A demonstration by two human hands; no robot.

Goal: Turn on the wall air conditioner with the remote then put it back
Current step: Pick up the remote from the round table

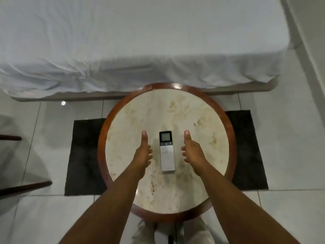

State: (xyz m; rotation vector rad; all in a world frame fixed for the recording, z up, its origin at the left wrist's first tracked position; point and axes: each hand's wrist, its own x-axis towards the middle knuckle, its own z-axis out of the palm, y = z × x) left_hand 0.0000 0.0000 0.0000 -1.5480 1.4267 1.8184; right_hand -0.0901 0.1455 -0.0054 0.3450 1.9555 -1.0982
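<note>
Our left hand and our right hand hang over the round table. Both are empty. The thumbs stick up and the fingers curl loosely in toward the middle, so neither hand is closed on anything. The remote lies flat on the table top between them. The left hand is just beside the remote on one side, the right hand just beside it on the other. Neither one touches it.

The remote's little screen end points away from us, toward the bed past the far edge of the table. A dark mat lies on the floor under the table.

We think the step now is to pick the remote up. One hand is enough. We should pinch its long sides, lift it straight up, and keep the screen end in front so it can point at the air conditioner. That machine is not in view.

The screen looks blank, and the button marks are too small to read. We see no brand name.
</note>
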